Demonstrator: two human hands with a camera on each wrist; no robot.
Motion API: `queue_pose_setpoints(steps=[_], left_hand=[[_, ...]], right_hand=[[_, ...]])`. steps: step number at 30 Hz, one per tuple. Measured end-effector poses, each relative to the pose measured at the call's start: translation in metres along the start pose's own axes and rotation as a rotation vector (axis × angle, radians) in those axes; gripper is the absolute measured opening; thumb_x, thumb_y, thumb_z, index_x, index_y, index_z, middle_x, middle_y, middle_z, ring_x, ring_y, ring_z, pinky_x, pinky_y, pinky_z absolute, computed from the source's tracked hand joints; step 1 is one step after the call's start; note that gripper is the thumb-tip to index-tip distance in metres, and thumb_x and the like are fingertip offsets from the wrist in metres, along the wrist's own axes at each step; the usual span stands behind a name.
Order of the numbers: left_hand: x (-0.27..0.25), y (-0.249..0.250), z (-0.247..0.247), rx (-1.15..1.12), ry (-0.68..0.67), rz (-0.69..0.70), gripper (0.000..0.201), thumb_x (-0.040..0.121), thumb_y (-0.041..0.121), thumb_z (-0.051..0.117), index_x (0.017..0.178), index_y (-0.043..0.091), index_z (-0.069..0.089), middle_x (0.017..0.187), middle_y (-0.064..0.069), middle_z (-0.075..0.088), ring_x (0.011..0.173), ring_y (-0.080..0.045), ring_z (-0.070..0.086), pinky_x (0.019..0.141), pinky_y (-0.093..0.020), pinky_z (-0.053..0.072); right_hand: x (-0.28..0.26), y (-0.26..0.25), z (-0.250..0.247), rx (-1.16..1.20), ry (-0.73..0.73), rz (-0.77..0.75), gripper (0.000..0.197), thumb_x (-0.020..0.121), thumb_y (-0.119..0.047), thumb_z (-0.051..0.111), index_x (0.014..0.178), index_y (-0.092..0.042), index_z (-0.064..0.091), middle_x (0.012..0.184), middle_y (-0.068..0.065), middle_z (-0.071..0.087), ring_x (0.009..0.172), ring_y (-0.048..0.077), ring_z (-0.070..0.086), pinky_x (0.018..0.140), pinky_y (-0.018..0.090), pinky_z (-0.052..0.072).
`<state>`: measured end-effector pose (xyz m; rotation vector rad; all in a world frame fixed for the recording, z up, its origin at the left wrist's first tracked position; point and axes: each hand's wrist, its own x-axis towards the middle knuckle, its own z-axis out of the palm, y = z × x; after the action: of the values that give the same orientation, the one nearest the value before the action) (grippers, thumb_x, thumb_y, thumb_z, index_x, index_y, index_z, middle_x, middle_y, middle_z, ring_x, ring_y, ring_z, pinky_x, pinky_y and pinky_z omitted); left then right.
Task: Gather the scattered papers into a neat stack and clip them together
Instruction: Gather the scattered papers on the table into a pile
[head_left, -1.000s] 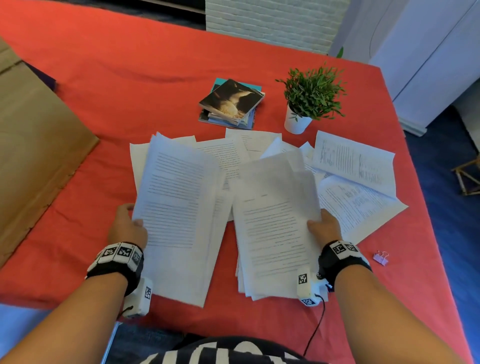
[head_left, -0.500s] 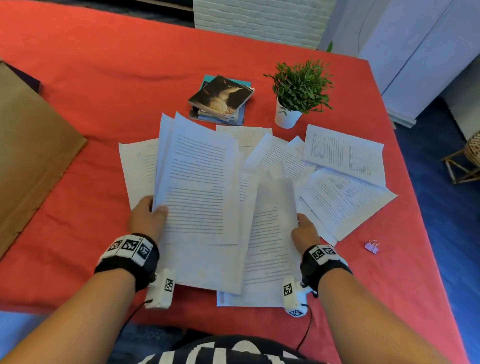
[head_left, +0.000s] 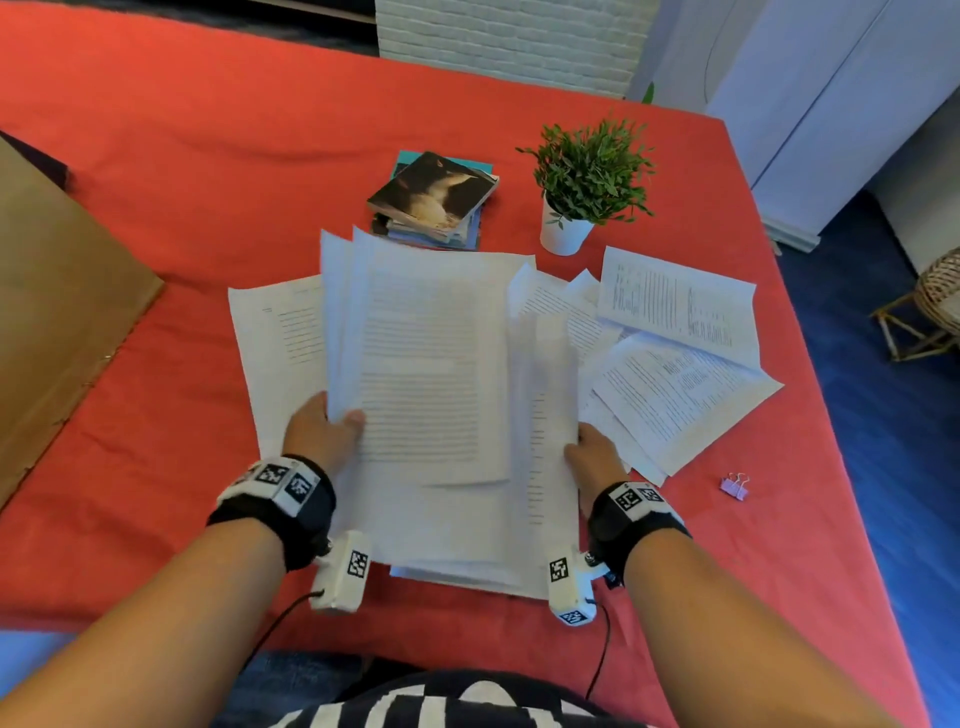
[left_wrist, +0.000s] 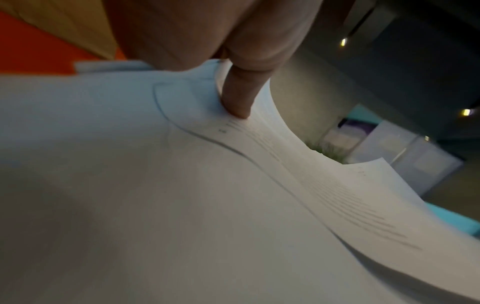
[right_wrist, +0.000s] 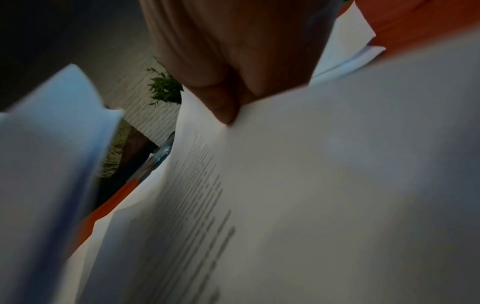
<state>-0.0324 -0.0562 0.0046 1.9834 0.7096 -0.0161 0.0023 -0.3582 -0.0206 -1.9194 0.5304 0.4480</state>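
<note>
My left hand (head_left: 324, 434) grips a sheaf of printed papers (head_left: 421, 364) by its left edge, thumb (left_wrist: 237, 96) on top, lifted over a second sheaf. That second sheaf (head_left: 545, 441) is held at its right edge by my right hand (head_left: 592, 457), thumb (right_wrist: 221, 107) pressed on the top page. The two bundles overlap in front of me. One loose sheet (head_left: 280, 353) lies under them at the left. More loose sheets (head_left: 675, 384) spread out to the right on the red cloth. A small pink binder clip (head_left: 735, 486) lies right of my right wrist.
A small stack of books (head_left: 436, 197) and a potted plant (head_left: 582, 182) sit just beyond the papers. A brown cardboard sheet (head_left: 57, 296) covers the table's left side. The red table (head_left: 182, 156) ends at the right, with blue floor and a wicker stool (head_left: 930, 306) beyond.
My hands have drawn together. The left bundle has swung right and up, now lying over the right bundle, where a second ago the two sat side by side.
</note>
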Motion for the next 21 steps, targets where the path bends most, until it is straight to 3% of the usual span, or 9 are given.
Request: queue_pose_setpoints(steps=[2, 4, 6, 8, 11, 13, 16, 18, 21], left_hand=[[-0.008, -0.011, 0.020, 0.063, -0.099, -0.064, 0.038, 0.090, 0.021, 0.057, 0.122, 0.003, 0.055, 0.122, -0.019, 0.062, 0.109, -0.034, 0.060, 0.090, -0.034, 0.045], [-0.014, -0.019, 0.036, 0.115, -0.204, -0.135, 0.047, 0.095, 0.029, 0.047, 0.133, 0.002, 0.045, 0.135, -0.020, 0.053, 0.122, -0.036, 0.052, 0.102, -0.038, 0.041], [-0.017, -0.024, 0.049, 0.186, -0.236, -0.144, 0.047, 0.098, 0.031, 0.037, 0.135, 0.002, 0.043, 0.135, -0.021, 0.052, 0.123, -0.036, 0.050, 0.105, -0.040, 0.039], [-0.021, -0.027, 0.061, 0.346, -0.257, -0.108, 0.042, 0.099, 0.030, 0.034, 0.127, 0.003, 0.049, 0.121, -0.019, 0.057, 0.110, -0.034, 0.054, 0.100, -0.041, 0.043], [-0.025, -0.026, 0.067, 0.481, -0.304, -0.127, 0.041, 0.098, 0.032, 0.035, 0.133, 0.012, 0.041, 0.134, -0.014, 0.041, 0.118, -0.035, 0.046, 0.104, -0.038, 0.038], [-0.018, -0.026, 0.061, 0.176, -0.307, -0.172, 0.055, 0.093, 0.033, 0.050, 0.140, 0.015, 0.030, 0.143, -0.016, 0.037, 0.126, -0.036, 0.043, 0.107, -0.039, 0.036], [-0.002, -0.008, 0.042, -0.344, -0.357, -0.147, 0.102, 0.069, 0.033, 0.080, 0.146, 0.028, 0.012, 0.144, -0.007, 0.043, 0.130, -0.029, 0.047, 0.109, -0.047, 0.038], [0.004, 0.023, 0.028, -0.441, -0.374, -0.004, 0.103, 0.059, 0.035, 0.087, 0.142, 0.024, 0.029, 0.135, -0.004, 0.056, 0.124, -0.027, 0.055, 0.102, -0.048, 0.045], [-0.005, 0.079, 0.007, -0.545, -0.310, 0.211, 0.073, 0.059, 0.024, 0.087, 0.125, 0.018, 0.056, 0.120, -0.004, 0.069, 0.111, -0.022, 0.066, 0.091, -0.042, 0.052]], right_hand=[[-0.003, 0.004, 0.006, 0.059, -0.066, 0.027, 0.024, 0.086, -0.007, 0.041, 0.098, -0.016, 0.059, 0.102, 0.015, 0.067, 0.090, 0.031, 0.064, 0.086, 0.044, 0.055], [-0.006, 0.006, 0.011, 0.180, -0.154, 0.099, 0.016, 0.089, -0.026, 0.046, 0.091, -0.017, 0.059, 0.098, 0.010, 0.067, 0.087, 0.027, 0.064, 0.087, 0.044, 0.053], [-0.005, 0.010, 0.016, 0.193, -0.222, 0.155, 0.040, 0.084, -0.049, 0.050, 0.108, -0.018, 0.057, 0.108, 0.005, 0.066, 0.100, 0.025, 0.063, 0.095, 0.050, 0.050], [-0.009, 0.006, 0.022, 0.130, -0.250, 0.123, 0.046, 0.086, -0.040, 0.055, 0.125, -0.015, 0.049, 0.118, 0.008, 0.063, 0.108, 0.028, 0.061, 0.099, 0.050, 0.048], [-0.016, -0.002, 0.021, 0.071, -0.233, -0.012, 0.034, 0.082, -0.016, 0.057, 0.115, -0.018, 0.052, 0.114, 0.010, 0.066, 0.103, 0.029, 0.064, 0.095, 0.052, 0.051], [-0.017, -0.011, 0.011, 0.186, -0.230, -0.084, 0.034, 0.081, -0.010, 0.059, 0.110, -0.027, 0.056, 0.111, 0.010, 0.068, 0.103, 0.031, 0.065, 0.092, 0.056, 0.052], [-0.018, -0.034, -0.008, 0.399, -0.298, -0.245, 0.038, 0.087, -0.002, 0.063, 0.117, -0.024, 0.060, 0.117, 0.014, 0.069, 0.109, 0.036, 0.065, 0.090, 0.054, 0.053], [-0.025, -0.061, -0.017, 0.477, -0.333, -0.370, 0.036, 0.086, -0.003, 0.063, 0.119, -0.018, 0.061, 0.115, 0.013, 0.070, 0.108, 0.035, 0.066, 0.086, 0.048, 0.055], [-0.034, -0.100, -0.024, 0.490, -0.283, -0.511, 0.033, 0.089, -0.002, 0.061, 0.121, -0.008, 0.059, 0.114, 0.013, 0.071, 0.107, 0.033, 0.066, 0.087, 0.045, 0.055]])
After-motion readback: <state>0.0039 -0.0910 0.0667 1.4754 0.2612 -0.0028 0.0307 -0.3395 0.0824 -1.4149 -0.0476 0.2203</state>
